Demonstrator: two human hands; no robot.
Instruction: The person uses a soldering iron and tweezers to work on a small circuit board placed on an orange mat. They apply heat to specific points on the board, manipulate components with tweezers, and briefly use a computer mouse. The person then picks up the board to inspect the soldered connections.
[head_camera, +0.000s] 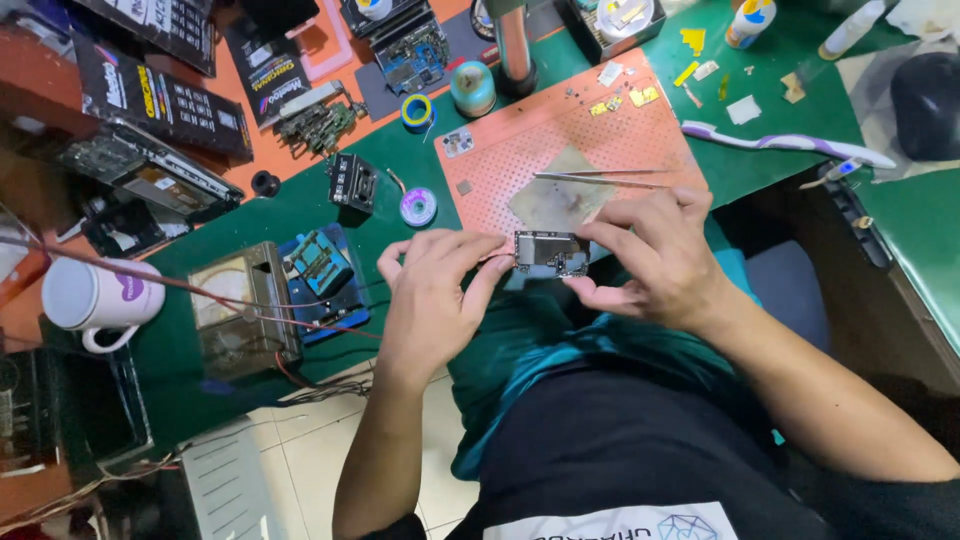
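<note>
Holding a small rectangular dark circuit board with silver shielding (549, 252) between both hands, the person keeps it just off the near edge of the bench, right in front of the perforated pinkish-orange silicone work mat (560, 140). The left hand (435, 295) has its fingertips pinched on the board's left end, and the right hand (655, 255) closes thumb and fingers around the right end, so both hands are gripping it, neither one open. Looks like the inspect-and-orient step: the board is up in the air, over the person's lap, not resting on the mat. A pair of thin metal tweezers (600, 178) lies on the mat just behind the right hand, next to a dull grey metal plate (558, 200). A purple-and-white toothbrush (790, 145) lies further right on the green table mat (300, 205), and a white mug (95, 298) is well off to the left. Next move probably calls for a steady grip by the edges and freeing one hand before any tool gets picked up.
</note>
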